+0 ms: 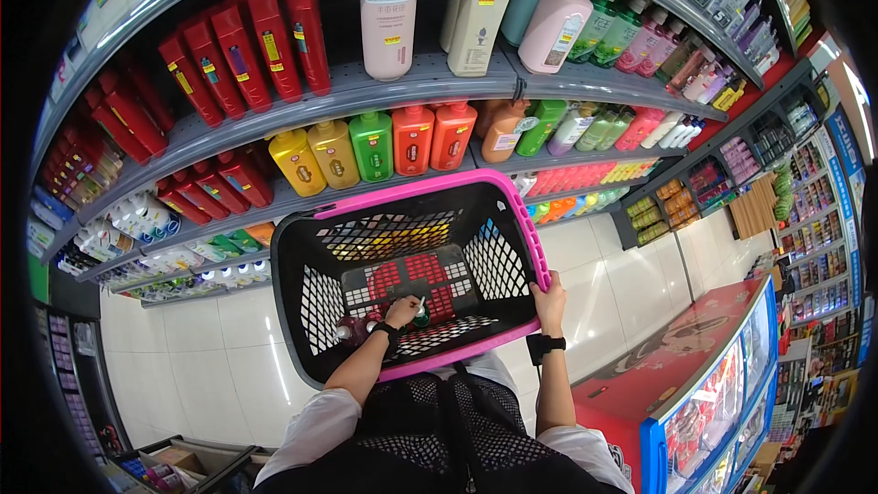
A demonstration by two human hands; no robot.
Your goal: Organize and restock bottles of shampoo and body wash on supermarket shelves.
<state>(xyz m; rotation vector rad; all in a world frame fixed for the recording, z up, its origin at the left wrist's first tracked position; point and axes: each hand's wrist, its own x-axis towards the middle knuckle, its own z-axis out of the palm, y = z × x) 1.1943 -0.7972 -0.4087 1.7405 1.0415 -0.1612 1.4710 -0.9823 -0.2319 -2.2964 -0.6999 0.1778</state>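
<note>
A black plastic shopping basket (288, 288) with lattice walls and a pink handle (528, 240) is held in front of my body. My right hand (550, 298) is closed around the handle at its near right corner. Down inside the basket is my left hand (402, 312), its fingers at the white top of a green bottle (422, 319). Just left of that hand, a dark pink bottle (354, 331) with a pale cap lies against the near wall. My left wrist and forearm partly hide the bottles there.
Beyond the basket stands a store shelf (439, 82) with red bottles (267, 41) and several pump bottles (370, 144). A red and blue chest freezer (617, 370) is close on my right. Pale floor tiles (199, 350) show on the left. A low shelf bin (185, 463) is behind left.
</note>
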